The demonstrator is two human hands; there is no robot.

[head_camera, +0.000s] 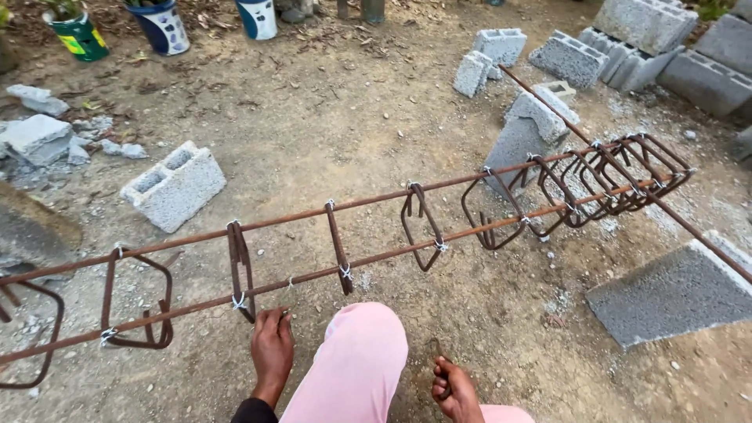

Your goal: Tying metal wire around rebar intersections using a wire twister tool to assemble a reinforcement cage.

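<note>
A long rusty rebar cage [376, 200] runs from lower left to upper right, its square stirrups tied on with pale wire. My left hand [272, 345] lies flat by the ground just below the lower bar, fingers pointing at a stirrup [239, 270], with nothing clearly in it. My right hand [456, 390], at the bottom edge, is closed around a short thin metal tool [435, 350] that sticks up from the fist. My knee in pink trousers [356, 360] sits between the two hands.
Concrete blocks lie around on the dirt: one at left [174, 185], one propping the cage at right [526, 133], a slab at lower right [674, 294], a stack at top right [650, 31]. Painted pots [163, 25] stand at the top left. Rubble sits at far left [35, 137].
</note>
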